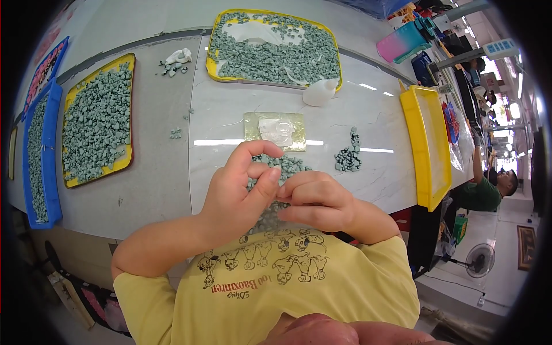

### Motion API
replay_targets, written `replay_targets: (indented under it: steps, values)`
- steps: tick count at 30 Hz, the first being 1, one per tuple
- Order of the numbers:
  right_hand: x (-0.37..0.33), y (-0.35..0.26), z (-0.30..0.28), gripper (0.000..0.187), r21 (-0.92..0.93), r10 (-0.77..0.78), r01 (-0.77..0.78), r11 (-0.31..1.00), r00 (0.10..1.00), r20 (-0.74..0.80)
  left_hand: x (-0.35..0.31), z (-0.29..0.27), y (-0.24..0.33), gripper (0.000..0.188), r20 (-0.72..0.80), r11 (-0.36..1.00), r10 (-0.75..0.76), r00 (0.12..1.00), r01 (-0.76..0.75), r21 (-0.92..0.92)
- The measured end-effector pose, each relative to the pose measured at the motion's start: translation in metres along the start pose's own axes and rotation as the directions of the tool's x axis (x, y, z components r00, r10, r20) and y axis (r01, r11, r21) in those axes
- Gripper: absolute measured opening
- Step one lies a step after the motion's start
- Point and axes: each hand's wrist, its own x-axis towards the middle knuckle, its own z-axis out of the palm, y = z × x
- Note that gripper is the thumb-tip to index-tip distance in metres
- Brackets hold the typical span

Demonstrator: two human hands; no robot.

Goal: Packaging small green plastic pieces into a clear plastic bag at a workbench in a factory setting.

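Hands: left hand [238, 192] and right hand [316, 201] fingers curled together | pinched item hidden | grey-green pieces [282, 167] partly covered

Bare tabletop [230, 123] ahead; white bottle [319, 92], small piece pile [348, 156] obstruct right.

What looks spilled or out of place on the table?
A few grey-green pieces lie loose on the bare table, outside the yellow tray. A crumpled white scrap lies near more strays.
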Motion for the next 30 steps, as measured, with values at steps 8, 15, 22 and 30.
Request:
replay_targets:
  steps: [8, 15, 22, 30]
  values:
    - [0.002, 0.001, -0.001, 0.017, 0.032, -0.043, 0.043, 0.999, 0.999, -0.007, 0.0, -0.001, 0.004, 0.023, 0.022, 0.997, -0.043, 0.999, 0.044, -0.063]
    - [0.009, -0.002, -0.003, 0.017, 0.074, 0.022, -0.027, 0.997, 0.998, 0.064, -0.001, -0.002, 0.006, 0.023, 0.008, 0.996, -0.058, 0.998, 0.058, -0.062]
    - [0.004, 0.003, 0.003, 0.017, -0.019, -0.084, 0.084, 0.996, 0.996, 0.004, -0.001, -0.002, 0.006, 0.022, 0.024, 0.994, -0.078, 0.997, 0.08, -0.075]
    - [0.006, 0.003, 0.001, 0.014, 0.028, -0.118, 0.119, 0.993, 0.993, -0.015, 0.001, 0.001, 0.005, 0.022, 0.081, 0.946, -0.169, 0.982, 0.185, -0.265]
